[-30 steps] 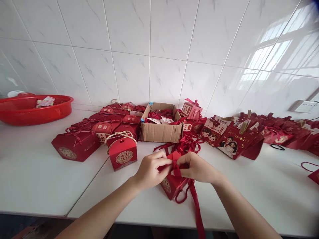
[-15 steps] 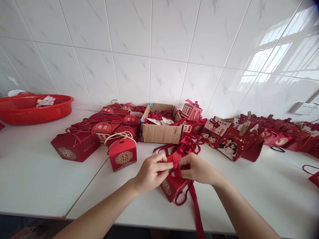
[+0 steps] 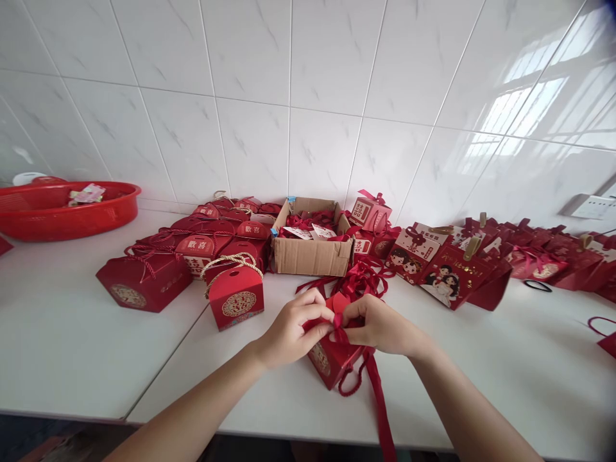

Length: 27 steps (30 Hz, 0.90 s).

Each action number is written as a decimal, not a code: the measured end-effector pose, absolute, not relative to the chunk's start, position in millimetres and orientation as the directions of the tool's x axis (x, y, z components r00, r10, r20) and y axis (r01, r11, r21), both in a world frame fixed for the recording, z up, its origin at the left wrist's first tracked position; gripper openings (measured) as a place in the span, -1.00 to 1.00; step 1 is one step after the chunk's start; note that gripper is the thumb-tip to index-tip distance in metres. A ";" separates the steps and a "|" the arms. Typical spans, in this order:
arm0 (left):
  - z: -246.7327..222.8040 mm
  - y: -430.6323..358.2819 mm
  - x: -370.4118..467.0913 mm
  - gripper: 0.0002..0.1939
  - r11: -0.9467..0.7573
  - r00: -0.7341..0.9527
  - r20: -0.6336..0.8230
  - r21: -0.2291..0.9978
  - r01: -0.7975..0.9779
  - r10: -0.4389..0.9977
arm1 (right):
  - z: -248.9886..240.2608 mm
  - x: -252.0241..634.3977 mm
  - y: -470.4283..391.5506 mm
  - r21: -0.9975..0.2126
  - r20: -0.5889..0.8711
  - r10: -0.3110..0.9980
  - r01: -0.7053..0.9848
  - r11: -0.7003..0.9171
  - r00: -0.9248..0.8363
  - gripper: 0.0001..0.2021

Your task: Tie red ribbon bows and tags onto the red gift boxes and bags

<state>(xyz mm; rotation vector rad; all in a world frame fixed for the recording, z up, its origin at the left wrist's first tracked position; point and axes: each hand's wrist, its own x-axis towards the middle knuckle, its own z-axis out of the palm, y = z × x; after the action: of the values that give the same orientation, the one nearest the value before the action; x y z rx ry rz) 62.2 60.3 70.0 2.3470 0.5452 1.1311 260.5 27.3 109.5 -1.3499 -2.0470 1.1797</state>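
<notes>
A red gift box (image 3: 332, 360) with a gold emblem sits near the table's front edge, turned at an angle. On its top, a dark red ribbon (image 3: 339, 327) is bunched into a knot or loop. My left hand (image 3: 296, 327) pinches the ribbon from the left, thumb and index finger closed. From the right, my right hand (image 3: 382, 326) pinches the same ribbon with bent fingers. A long ribbon tail (image 3: 380, 407) hangs over the front edge. Beside the box lies a twisted red cord (image 3: 353, 385). My fingers partly hide the box top.
A cardboard box (image 3: 312, 256) holding ribbons and cards stands by the wall. Several red gift boxes (image 3: 147, 282) are grouped left, and printed gift bags (image 3: 445, 279) right. Loose ribbon (image 3: 363, 282) lies behind my hands. A red basin (image 3: 72, 215) stands far left.
My left index finger, stretched across the ribbon before, has drawn back and bent. The ribbon knot looks more gathered. Both hands stay over the box.
</notes>
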 end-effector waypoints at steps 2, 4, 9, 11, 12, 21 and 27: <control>71.1 59.2 61.9 -0.87 -0.798 0.578 0.597 0.579 0.168 0.556 | 109.5 260.0 26.1 -0.820 -0.042 0.906 0.532 0.209 -0.420 -0.89; 71.9 58.6 60.5 -0.89 -0.789 0.576 0.584 0.584 0.192 0.572 | 109.6 260.6 24.5 -0.805 0.041 0.924 0.535 0.256 -0.380 -0.92; 73.3 59.6 51.7 -0.87 -0.758 0.576 0.533 0.597 0.264 0.620 | 108.8 268.2 24.0 -0.797 0.112 0.955 0.549 0.251 -0.274 -0.90; 74.5 61.1 47.3 -0.87 -0.746 0.582 0.506 0.594 0.301 0.637 | 106.5 272.3 26.1 -0.803 0.117 0.961 0.545 0.239 -0.250 -0.89; 75.2 62.0 45.3 -0.87 -0.743 0.584 0.497 0.591 0.313 0.642 | 104.7 274.4 27.6 -0.809 0.122 0.964 0.539 0.236 -0.238 -0.90; 72.3 68.9 40.2 -0.83 -0.715 0.587 0.470 0.634 0.295 0.659 | 87.0 299.9 38.7 -0.832 0.145 0.960 0.495 0.249 -0.240 -0.86; 70.2 71.0 40.7 -0.76 -0.744 0.557 0.514 0.575 0.341 0.653 | 82.2 306.6 33.8 -0.850 0.203 0.939 0.425 0.310 -0.278 -0.82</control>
<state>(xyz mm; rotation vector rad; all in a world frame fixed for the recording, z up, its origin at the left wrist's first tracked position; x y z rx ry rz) 40.7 71.0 70.2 2.3826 0.8057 1.0310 306.6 33.8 82.2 -1.2151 -1.8481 0.8913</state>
